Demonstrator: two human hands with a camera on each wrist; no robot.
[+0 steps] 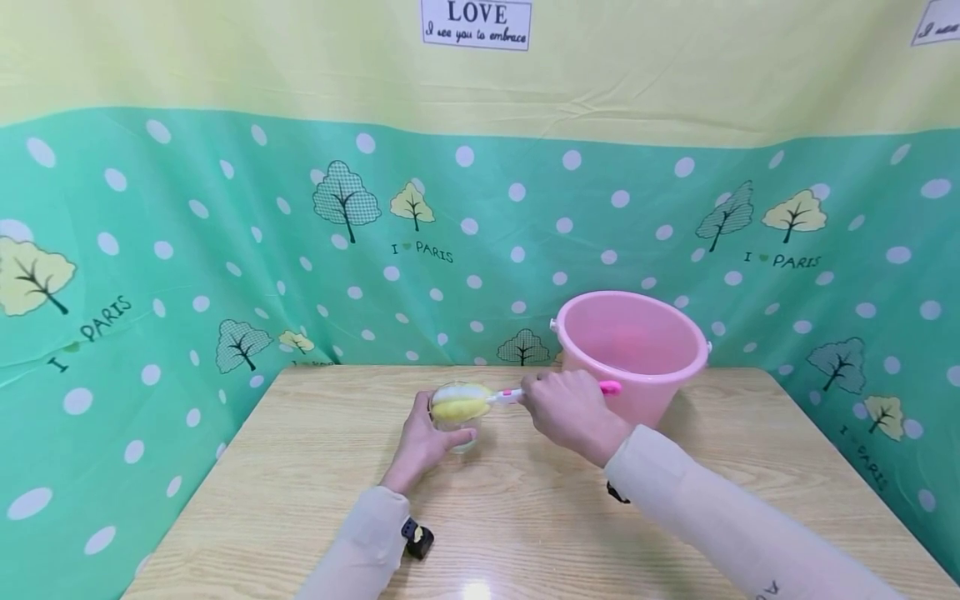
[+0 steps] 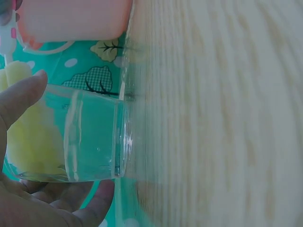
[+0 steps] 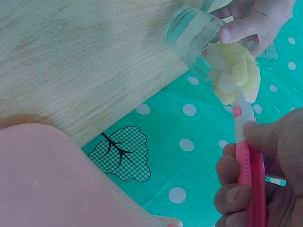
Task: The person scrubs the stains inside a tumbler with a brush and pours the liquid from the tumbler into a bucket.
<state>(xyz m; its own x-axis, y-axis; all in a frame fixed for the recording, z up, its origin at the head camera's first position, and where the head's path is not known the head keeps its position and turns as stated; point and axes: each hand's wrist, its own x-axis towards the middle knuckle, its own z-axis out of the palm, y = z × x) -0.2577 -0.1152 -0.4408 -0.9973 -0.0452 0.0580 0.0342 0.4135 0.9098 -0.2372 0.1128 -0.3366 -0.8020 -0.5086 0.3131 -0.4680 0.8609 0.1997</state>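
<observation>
A clear cup (image 2: pixel 94 135) stands on the table, and my left hand (image 1: pixel 422 442) grips it round the side, thumb on one side and fingers on the other. My right hand (image 1: pixel 573 412) holds a sponge bottle brush by its pink and white handle (image 3: pixel 250 175). The brush's yellow and white sponge head (image 1: pixel 460 404) is at the cup's mouth, partly inside it. In the left wrist view the yellow sponge (image 2: pixel 35 137) fills the upper part of the cup, while the lower part holds no sponge.
A pink bucket (image 1: pixel 652 387) stands at the back right of the wooden table (image 1: pixel 315 467), just beyond my right hand. Behind the table hangs a green and yellow curtain (image 1: pixel 450 275) with dots and trees.
</observation>
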